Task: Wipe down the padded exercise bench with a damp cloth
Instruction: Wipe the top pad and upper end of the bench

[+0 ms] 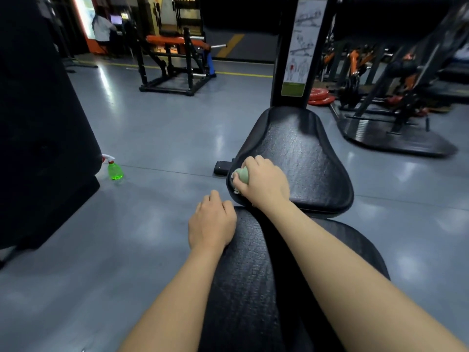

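Clearances about the bench (243,275): the seat pad (299,153) lies bare ahead and right of the right hand (264,184) (fingers curled round a cloth (242,175) at the pad's near-left edge). An upright post (291,47) blocks its far end. Open floor (165,128) flanks both sides; a spray bottle (115,170) and a dark machine (38,123) stand leftward, well apart from the pad.

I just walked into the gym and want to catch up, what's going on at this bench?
A person is wiping the black padded bench. The right hand grips a bunched pale green cloth against the seat pad's near left edge. The left hand rests on the left edge of the nearer pad, holding nothing. A green spray bottle stands on the floor to the left.
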`<state>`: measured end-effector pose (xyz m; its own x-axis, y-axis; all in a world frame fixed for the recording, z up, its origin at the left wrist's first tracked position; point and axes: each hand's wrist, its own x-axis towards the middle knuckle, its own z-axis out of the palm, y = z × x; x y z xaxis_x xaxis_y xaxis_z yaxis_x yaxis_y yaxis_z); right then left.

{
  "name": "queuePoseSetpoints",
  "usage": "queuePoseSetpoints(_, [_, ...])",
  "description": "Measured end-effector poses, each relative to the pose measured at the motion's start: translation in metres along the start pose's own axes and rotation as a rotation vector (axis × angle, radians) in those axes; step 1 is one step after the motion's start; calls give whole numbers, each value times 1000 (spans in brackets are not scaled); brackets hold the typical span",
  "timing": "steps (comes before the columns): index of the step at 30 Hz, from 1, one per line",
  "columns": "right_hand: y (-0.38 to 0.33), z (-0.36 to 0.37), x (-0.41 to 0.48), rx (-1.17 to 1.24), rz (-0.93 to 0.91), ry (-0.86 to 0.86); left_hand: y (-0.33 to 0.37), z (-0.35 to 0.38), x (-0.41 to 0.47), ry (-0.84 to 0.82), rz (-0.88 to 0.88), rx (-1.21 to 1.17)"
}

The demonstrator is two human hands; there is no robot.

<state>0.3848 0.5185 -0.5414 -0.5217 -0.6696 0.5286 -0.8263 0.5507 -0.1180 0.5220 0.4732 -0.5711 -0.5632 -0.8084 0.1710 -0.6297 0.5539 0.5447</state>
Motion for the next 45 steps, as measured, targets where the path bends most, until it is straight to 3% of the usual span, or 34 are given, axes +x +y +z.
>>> queuePoseSetpoints(3, [-9, 9, 14, -19, 24, 44, -1, 4, 1, 18, -6, 5])
queuePoseSetpoints(10, [-37, 21, 50, -46, -41, -39, -3, 7, 2, 25, -17, 1])
queuePoseSetpoints(20, [8, -3, -15, 23, 22, 150, -1, 1, -1, 16, -29, -10])
queuePoseSetpoints(24, [67, -33, -57, 8, 214, 186, 0, -3, -5, 19, -21, -18])
queuePoseSetpoints(28, [142, -69, -88, 4, 579, 45, 3, -7, -9, 10, -20, -25])
queuePoseSetpoints(31, [156, -79, -86, -11, 652, -30, 6, -7, -9, 12, -17, -13])
queuePoseSetpoints(38, [81, -56, -55, -26, 482, 31, 2, 1, -3, 44, 0, -10])
queuePoseSetpoints(45, [-40, 0, 15, 92, 141, -90, -4, 8, -5, 111, 7, -51])
